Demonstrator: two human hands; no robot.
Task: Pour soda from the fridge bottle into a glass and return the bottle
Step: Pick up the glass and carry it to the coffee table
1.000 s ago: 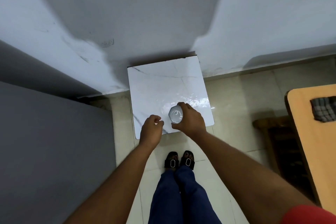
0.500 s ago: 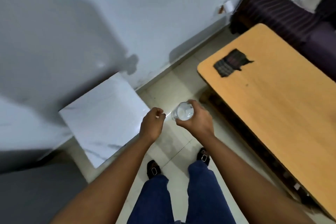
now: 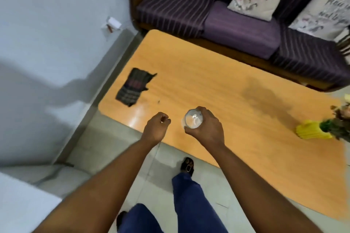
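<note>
My right hand [image 3: 207, 128] is wrapped around a clear drinking glass [image 3: 193, 120], seen from above with its rim up, held over the near edge of an orange wooden table [image 3: 217, 89]. My left hand [image 3: 156, 127] hovers just left of the glass with its fingers curled shut and nothing visible in it. No soda bottle or fridge is in view.
A dark checked cloth [image 3: 133, 89] lies on the table's left end. A yellow vase with flowers [image 3: 314, 130] stands at its right end. A purple striped sofa with cushions [image 3: 227, 15] runs behind the table. A white marble-top stand [image 3: 22, 200] sits at lower left by the wall.
My right hand lifted the glass off the white marble stand and carried it right, over the orange table. The view swung right with it; my left hand stayed beside the glass.
</note>
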